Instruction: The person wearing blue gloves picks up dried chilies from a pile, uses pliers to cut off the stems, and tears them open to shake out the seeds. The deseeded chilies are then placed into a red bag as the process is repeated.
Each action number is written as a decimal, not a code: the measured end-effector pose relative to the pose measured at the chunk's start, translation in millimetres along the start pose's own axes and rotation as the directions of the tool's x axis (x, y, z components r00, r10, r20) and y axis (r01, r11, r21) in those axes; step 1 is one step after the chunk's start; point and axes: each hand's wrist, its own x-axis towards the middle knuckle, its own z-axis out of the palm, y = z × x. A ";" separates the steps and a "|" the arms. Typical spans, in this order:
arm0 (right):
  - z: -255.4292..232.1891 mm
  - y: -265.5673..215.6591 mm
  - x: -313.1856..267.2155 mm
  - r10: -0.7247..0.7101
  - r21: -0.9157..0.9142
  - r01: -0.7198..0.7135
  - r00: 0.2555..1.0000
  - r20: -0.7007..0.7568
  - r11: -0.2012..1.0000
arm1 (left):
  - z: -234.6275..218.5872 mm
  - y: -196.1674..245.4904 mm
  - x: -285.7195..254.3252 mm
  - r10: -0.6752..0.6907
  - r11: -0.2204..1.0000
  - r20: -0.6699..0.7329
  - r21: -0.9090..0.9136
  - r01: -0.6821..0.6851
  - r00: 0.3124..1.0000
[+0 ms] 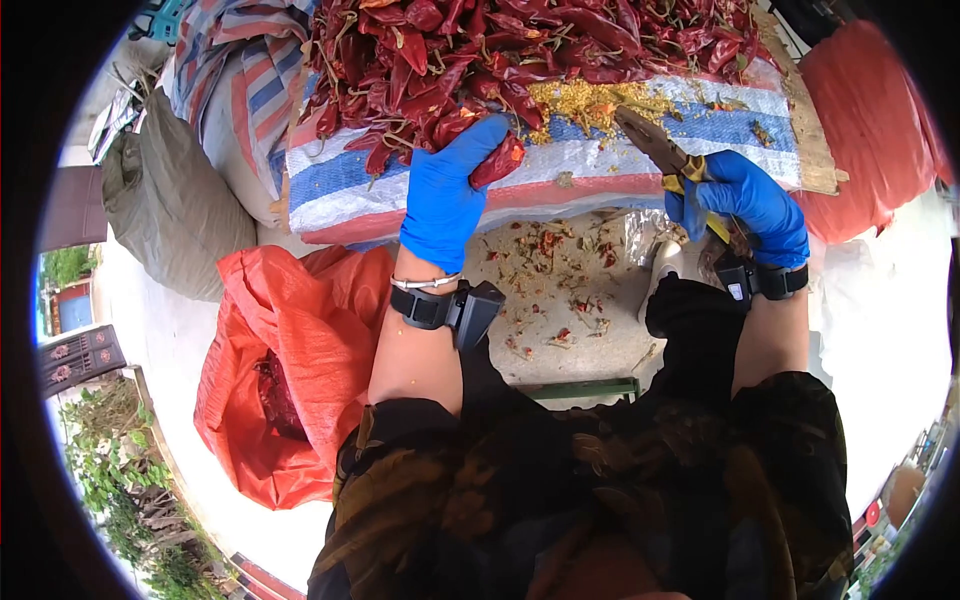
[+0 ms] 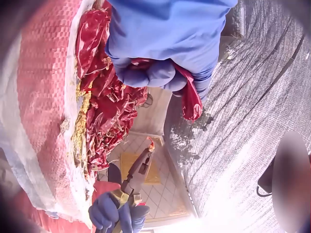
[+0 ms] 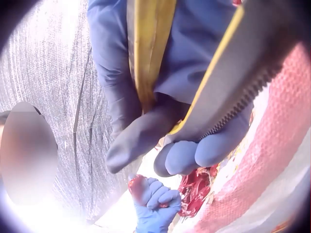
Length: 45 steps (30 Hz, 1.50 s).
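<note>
My left hand (image 1: 440, 205), in a blue glove, grips a dried red chili pepper (image 1: 497, 163) at the front edge of a chili heap. The left wrist view shows the fingers curled round it, with one end of the pepper (image 2: 192, 104) sticking out. Off to the right, my gloved right hand (image 1: 750, 200) holds pliers (image 1: 648, 138) by their yellow and black handles, jaws pointing toward the heap. A small orange-red bit (image 2: 151, 141) shows at the tip of the pliers (image 2: 137, 172). From the right wrist, fingers wrap the yellow-edged handles (image 3: 150, 48).
Dried chilies (image 1: 560, 40) are piled on a striped woven sheet (image 1: 560, 180), with yellow seeds (image 1: 600, 105) scattered along the front. An open red sack (image 1: 290, 300) with chilies inside stands to the left. Full sacks flank the work surface; scraps (image 1: 550, 270) litter the floor below.
</note>
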 end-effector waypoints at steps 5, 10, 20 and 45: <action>-5.2 2.3 9.7 0.042 -0.145 -0.039 0.999 0.020 0.989 | -20.5 -8.4 3.5 0.427 0.319 0.460 0.730 -0.605 0.779; -0.3 3.7 7.7 0.070 0.005 -0.070 0.993 -0.094 0.998 | -20.8 -7.0 2.6 0.393 0.286 0.447 0.771 -0.569 0.804; -5.6 -6.7 0.6 0.155 0.146 -0.136 0.980 -0.122 0.980 | -16.1 -8.1 2.1 0.091 0.994 0.042 0.061 -0.093 0.995; -54.8 0.1 -6.8 -0.275 -0.451 -0.079 0.695 -0.664 0.889 | -33.8 -19.3 4.6 0.398 0.389 0.329 0.785 -0.483 0.856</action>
